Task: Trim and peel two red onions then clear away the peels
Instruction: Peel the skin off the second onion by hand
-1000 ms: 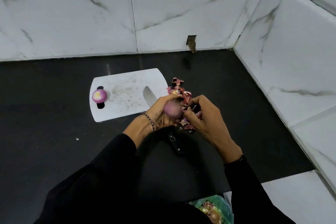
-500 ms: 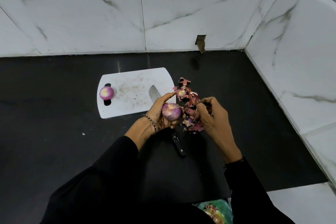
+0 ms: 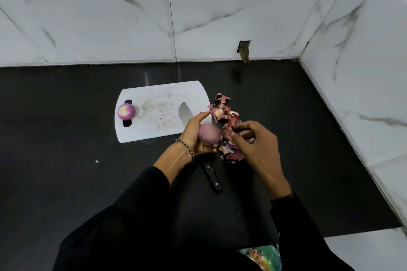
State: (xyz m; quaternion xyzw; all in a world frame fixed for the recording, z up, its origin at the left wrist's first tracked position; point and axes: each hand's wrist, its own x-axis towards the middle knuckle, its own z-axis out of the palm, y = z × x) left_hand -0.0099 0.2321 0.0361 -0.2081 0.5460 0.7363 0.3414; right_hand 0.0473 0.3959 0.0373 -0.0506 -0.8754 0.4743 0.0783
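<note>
My left hand (image 3: 195, 136) grips a peeled red onion (image 3: 209, 134) above the black counter, just off the front right corner of the white cutting board (image 3: 154, 116). Right beside it, my right hand (image 3: 256, 146) hovers over a pile of onion peels (image 3: 226, 119), its fingertips pinching a peel scrap. A second peeled onion (image 3: 126, 111) sits on the board's left end, over the handle slot. A knife (image 3: 211, 174) lies with its blade on the board and its black handle on the counter, partly hidden under my left hand.
Marble-tiled walls close off the back and the right side, meeting in a corner (image 3: 301, 59). A green bag with peels (image 3: 262, 255) shows at the bottom edge near my body. The black counter (image 3: 66, 160) stretches to the left.
My left hand has turned the onion so its smooth side faces up. My right hand has drawn slightly away from the onion, over the peel pile.
</note>
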